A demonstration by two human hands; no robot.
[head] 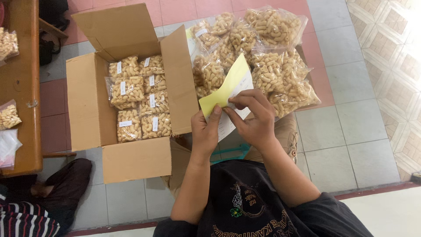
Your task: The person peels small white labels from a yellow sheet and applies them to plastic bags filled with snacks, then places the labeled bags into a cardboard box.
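Both hands meet at chest height above the lap, forearms angled inward: left hand point(205, 131) pinches the lower edge of a yellow sheet point(226, 85) with thumb raised along it, right hand point(254, 117) curls over, fingertips gripping the white slip point(231, 115) tucked beneath. Just beyond them lies a pile of snack bags point(258, 48) on the floor. Left of the hands sits an open carton point(90, 109), packed with labelled bags point(139, 98). Farther left stands a wooden table point(22, 83).

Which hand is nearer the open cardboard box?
Left. The left hand sits just right of the open cardboard box, close to its right flap. The right hand is farther right, on the yellow sheet.
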